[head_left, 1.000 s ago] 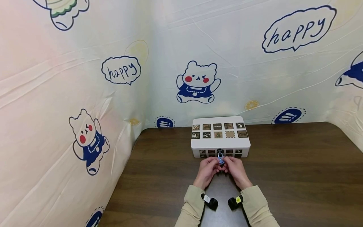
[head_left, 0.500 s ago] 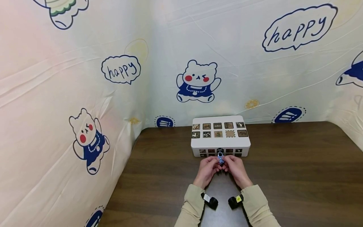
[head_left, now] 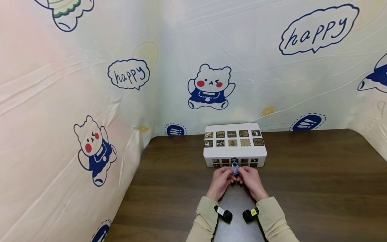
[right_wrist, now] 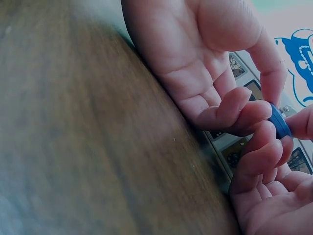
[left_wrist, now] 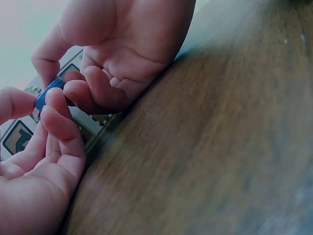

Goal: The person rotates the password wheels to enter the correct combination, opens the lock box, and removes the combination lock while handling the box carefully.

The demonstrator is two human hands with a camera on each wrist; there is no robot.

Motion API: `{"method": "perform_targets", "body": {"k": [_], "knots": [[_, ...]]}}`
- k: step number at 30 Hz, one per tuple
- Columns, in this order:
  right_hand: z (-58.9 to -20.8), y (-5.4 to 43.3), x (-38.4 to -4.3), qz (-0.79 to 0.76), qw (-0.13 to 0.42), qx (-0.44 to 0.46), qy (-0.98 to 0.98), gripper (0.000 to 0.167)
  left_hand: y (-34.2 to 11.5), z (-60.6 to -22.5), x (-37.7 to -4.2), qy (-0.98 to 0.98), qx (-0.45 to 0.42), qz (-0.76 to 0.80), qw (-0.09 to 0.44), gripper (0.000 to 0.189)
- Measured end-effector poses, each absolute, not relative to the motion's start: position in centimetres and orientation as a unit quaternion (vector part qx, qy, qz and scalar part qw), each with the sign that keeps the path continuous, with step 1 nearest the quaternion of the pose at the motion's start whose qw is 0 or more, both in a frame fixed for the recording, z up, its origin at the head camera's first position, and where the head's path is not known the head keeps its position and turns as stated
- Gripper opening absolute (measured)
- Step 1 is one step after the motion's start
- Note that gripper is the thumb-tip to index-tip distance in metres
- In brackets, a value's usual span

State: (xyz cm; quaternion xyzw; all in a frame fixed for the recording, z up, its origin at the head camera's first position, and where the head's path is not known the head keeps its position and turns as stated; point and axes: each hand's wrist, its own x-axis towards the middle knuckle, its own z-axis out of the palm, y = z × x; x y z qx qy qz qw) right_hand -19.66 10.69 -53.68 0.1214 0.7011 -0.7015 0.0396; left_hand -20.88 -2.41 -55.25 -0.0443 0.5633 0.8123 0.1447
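Padlock [head_left: 235, 170] is pinched by the left hand [head_left: 220, 182] and right hand [head_left: 252, 181] near the box [head_left: 235, 153], scarcely shifted over the last second, so little progress is suggested.

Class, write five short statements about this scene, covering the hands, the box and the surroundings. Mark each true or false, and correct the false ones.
1. The left hand and right hand both pinch the small blue padlock. True.
2. The padlock lies on the table, away from the fingers. False: it is held between the fingers of both hands.
3. The white box stands on the wooden table, just beyond the hands. True.
4. The box's lid is wide open. False: it is closed.
5. The person's sleeves are dark blue. False: both sleeves are beige.
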Motion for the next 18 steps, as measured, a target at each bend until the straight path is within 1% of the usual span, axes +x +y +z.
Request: {"method": "perform_targets", "body": {"k": [18], "knots": [[-53.71,10.6,-19.69,-0.7,0.043,0.119,0.702,0.022,-2.44,-55.01,-20.9,0.566,-0.046,0.81,0.146,0.013]]}}
